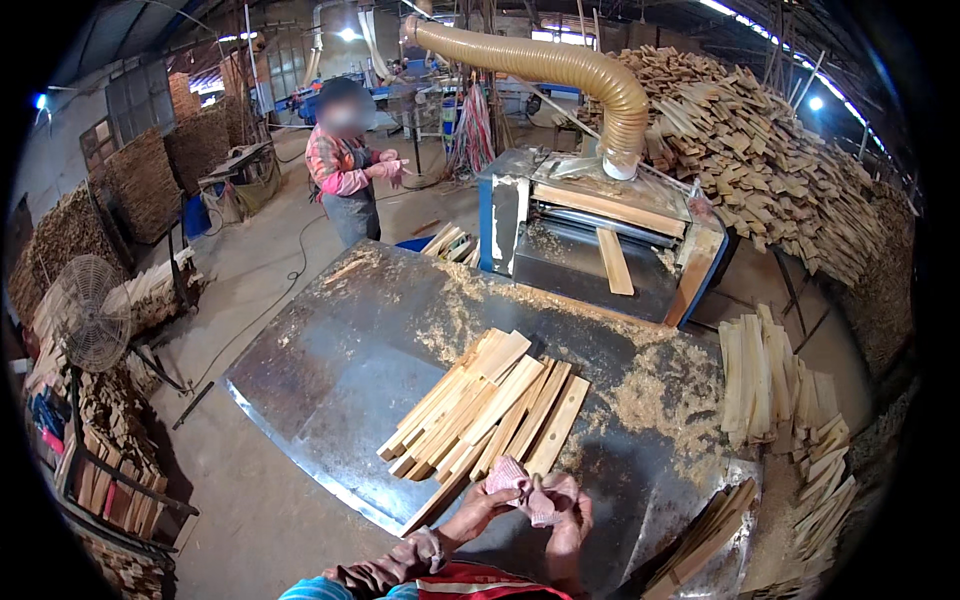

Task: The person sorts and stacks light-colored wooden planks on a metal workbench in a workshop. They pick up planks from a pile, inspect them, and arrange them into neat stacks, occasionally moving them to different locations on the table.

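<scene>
A pink knitted work glove (540,498), bunched up, is between my two hands above the near edge of the metal table (320,400). My left hand (480,512) pinches its left side, thumb on top. My right hand (570,522) closes round the right side, its fingers partly hidden by the cloth. Whether it is one glove or a pair I cannot tell. Just beyond the hands lies a loose stack of wooden strips (480,400), roughly side by side.
A planer machine (600,240) with a wooden board (614,262) on its bed stands past the table, under a ribbed hose (540,68). Sawdust (660,400) covers parts of the tabletop. Wood piles (755,150) rise at right. A co-worker (350,170) in pink gloves stands far left.
</scene>
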Demonstrator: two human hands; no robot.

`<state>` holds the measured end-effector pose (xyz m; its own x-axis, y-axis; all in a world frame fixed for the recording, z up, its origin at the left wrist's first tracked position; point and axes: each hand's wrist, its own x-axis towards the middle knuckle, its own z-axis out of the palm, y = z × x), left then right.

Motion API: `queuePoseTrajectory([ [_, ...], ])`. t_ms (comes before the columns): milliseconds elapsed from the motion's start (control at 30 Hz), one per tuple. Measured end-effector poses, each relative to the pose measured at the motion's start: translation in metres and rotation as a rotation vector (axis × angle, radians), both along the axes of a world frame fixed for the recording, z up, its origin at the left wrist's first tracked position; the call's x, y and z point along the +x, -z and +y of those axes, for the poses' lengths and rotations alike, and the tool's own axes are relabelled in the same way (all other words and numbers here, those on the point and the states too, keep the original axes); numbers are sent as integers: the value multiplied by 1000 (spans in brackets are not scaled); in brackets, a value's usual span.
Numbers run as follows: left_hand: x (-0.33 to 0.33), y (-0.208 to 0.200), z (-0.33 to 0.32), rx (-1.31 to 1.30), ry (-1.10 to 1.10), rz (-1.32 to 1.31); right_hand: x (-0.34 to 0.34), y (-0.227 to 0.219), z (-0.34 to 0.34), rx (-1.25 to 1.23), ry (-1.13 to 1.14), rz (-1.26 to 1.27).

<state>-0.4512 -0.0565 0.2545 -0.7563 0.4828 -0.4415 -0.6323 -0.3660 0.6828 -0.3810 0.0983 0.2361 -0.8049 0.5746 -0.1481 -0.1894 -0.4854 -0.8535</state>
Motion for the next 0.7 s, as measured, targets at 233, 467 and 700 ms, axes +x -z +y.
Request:
queuePoseTrajectory([
  [233,-27,39,-32,-175,124,306,-16,-18,15,126,19,261],
  [467,-23,98,-46,-66,460,326,-35,-26,26,-482,97,366],
  [700,-4,189,-56,160,548,362,-27,-26,39,-692,81,436],
])
